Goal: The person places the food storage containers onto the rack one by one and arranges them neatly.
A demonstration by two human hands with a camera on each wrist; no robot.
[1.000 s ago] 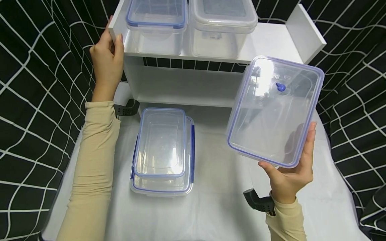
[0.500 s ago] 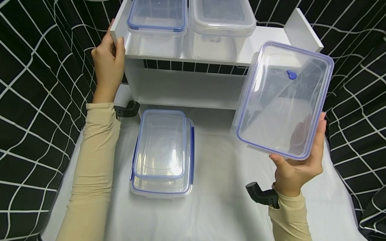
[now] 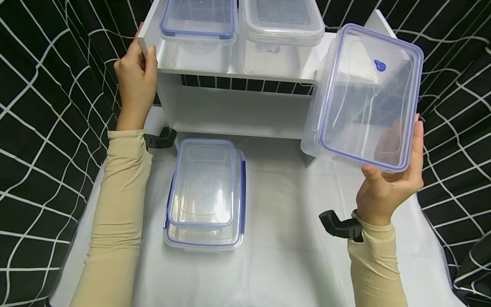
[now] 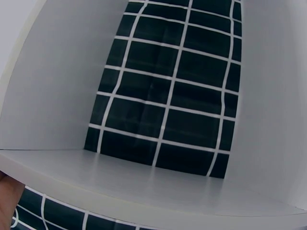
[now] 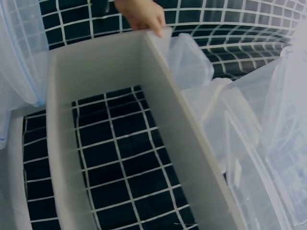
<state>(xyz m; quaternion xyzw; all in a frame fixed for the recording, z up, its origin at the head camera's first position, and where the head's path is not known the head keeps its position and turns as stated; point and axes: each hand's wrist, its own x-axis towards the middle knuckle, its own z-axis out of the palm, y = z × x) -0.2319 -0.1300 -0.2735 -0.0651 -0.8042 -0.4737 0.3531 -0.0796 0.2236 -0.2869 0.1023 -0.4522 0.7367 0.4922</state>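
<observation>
My right hand (image 3: 391, 192) holds a large clear food container (image 3: 370, 106) with a blue-edged lid and a small blue valve. The thumb is at its near edge and the fingers run along its right side. The container is tilted before the right end of the white shelf unit (image 3: 239, 110); whether it touches is unclear. My left hand (image 3: 136, 81) grips the edge of the shelf's upper left side panel (image 3: 148, 30). A corner of that hand (image 4: 9, 199) shows at lower left in the left wrist view. The right wrist view shows the left hand (image 5: 141, 14) at the shelf's far end.
On the top shelf stand a blue-lidded container (image 3: 199, 47) and a white-lidded one (image 3: 281, 47), side by side. Two flat blue-rimmed containers, a smaller one (image 3: 203, 183) over a larger one (image 3: 205, 239), lie stacked on the white table (image 3: 276, 264). Black, white-gridded cloth (image 3: 46, 149) surrounds it.
My right hand has carried the container up and to the right, towards the right end of the top shelf. My left hand has stayed on the side panel.
</observation>
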